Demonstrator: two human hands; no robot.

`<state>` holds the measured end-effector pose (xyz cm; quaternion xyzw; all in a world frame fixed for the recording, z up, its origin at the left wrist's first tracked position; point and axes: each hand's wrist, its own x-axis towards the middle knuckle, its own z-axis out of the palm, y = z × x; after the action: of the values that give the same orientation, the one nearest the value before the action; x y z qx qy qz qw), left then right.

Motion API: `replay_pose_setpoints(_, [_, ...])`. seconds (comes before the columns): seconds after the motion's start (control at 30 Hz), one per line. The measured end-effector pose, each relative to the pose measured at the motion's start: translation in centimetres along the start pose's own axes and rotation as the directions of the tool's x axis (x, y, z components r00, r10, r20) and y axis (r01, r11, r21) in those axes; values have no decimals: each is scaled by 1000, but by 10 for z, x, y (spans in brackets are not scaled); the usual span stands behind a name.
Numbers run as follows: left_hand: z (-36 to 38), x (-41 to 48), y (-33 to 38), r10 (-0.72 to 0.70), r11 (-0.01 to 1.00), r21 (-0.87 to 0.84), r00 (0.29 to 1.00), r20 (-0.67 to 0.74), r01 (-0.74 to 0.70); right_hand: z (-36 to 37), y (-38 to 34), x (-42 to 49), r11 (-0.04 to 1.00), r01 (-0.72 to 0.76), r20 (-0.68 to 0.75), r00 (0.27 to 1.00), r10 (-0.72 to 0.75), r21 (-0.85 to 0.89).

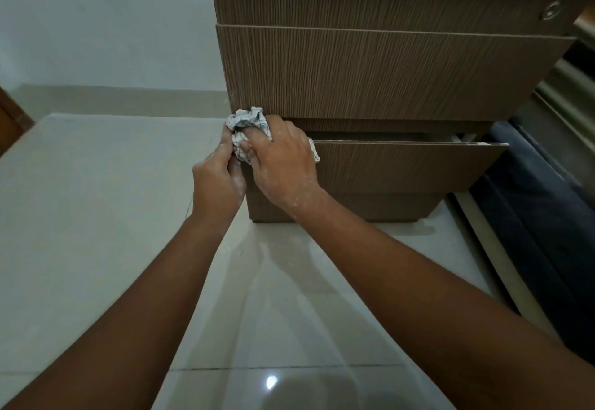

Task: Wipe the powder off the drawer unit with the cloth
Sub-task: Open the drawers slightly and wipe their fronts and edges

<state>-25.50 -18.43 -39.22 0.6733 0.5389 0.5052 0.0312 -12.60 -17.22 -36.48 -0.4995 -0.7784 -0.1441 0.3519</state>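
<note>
A brown wood-grain drawer unit (380,74) stands on the floor in front of me. Its lowest drawer (409,165) is pulled out a little. A crumpled white cloth (248,119) with thin dark lines is pressed at the left front corner of that drawer. My right hand (283,161) is closed over the cloth from above. My left hand (219,177) grips the cloth's lower part from the left side. Both hands carry white powder smears. Most of the cloth is hidden under my fingers.
Glossy pale floor tiles (96,216) spread to the left and towards me. A white wall (96,23) rises behind. A dark blue padded object (541,216) lies along the right of the unit. A round lock (551,11) sits on the top drawer's right.
</note>
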Motion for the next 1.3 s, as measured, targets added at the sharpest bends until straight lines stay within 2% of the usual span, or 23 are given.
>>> replay_pose_setpoints(0.17, [3, 0, 4, 13, 1000, 5, 1000, -23, -13, -3, 24, -11, 998, 3, -44, 999, -6, -65])
replay_pose_setpoints(0.4, [5, -2, 6, 11, 1000, -26, 999, -39, -12, -28, 95, -37, 990, -36, -132, 991, 18, -133])
replay_pose_setpoints(0.87, [17, -6, -14, -5, 1000, 19, 1000, -17, 5, -101, 234, -93, 955, -218, -284, 946, 156, -203])
replay_pose_setpoints(1.03, [23, -7, -24, -25, 999, 34, 1000, -12, 25, -121, 270, -102, 940, -283, -277, 934, 225, -190])
replay_pose_setpoints(1.13, [26, -6, -29, -107, 994, 32, 993, -40, 108, -129, 282, -110, 911, -395, -291, 891, 349, -118])
replay_pose_setpoints(1.2, [25, -7, -29, -142, 988, 62, 990, -7, 142, -134, 289, -112, 878, -473, -301, 849, 434, -69])
replay_pose_setpoints(1.27, [26, -8, -29, -157, 985, 78, 988, 3, 157, -142, 296, -120, 801, -597, -270, 779, 566, -41])
replay_pose_setpoints(1.3, [26, -8, -31, -151, 985, 84, 988, 1, 151, -144, 298, -128, 730, -683, -236, 715, 658, -32])
